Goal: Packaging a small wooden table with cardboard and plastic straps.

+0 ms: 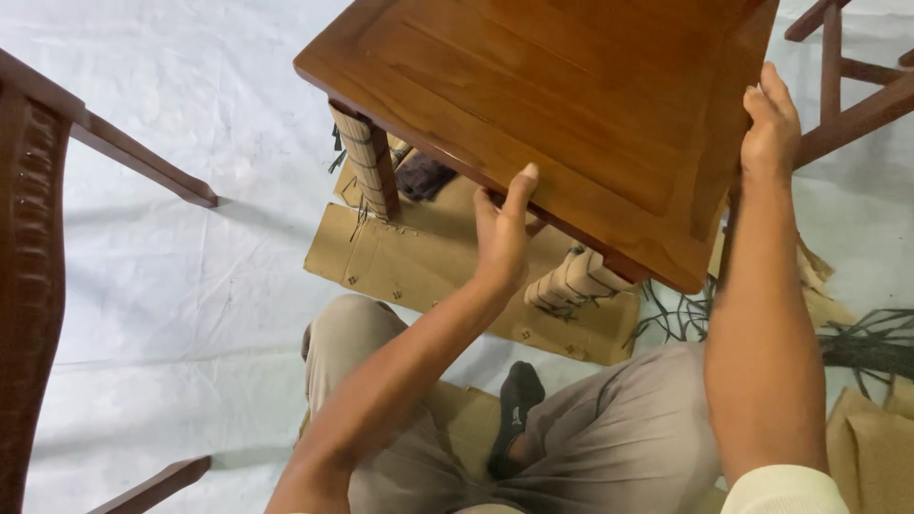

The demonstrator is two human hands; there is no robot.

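Person's left hand (pixel 502 233) grips the wooden table (pixel 562 105) along its near edge, right hand (pixel 769 124) clasps the side edge, probably steadying it over the cardboard (pixel 419 262).

glossy varnished wood chair seat (pixel 562 105), matt cardboard (pixel 419 262), white cloth floor sheet (pixel 190 295)

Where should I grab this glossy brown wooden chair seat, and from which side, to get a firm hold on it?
Grip the glossy brown wooden chair seat by its flat edges, one hand per side. The left hand clasps the near front edge from below, thumb up on the rim; the right hand holds the right edge. The seat is tilted and its paper-wrapped legs offer a poorer hold, so opposite rims probably steady it best.
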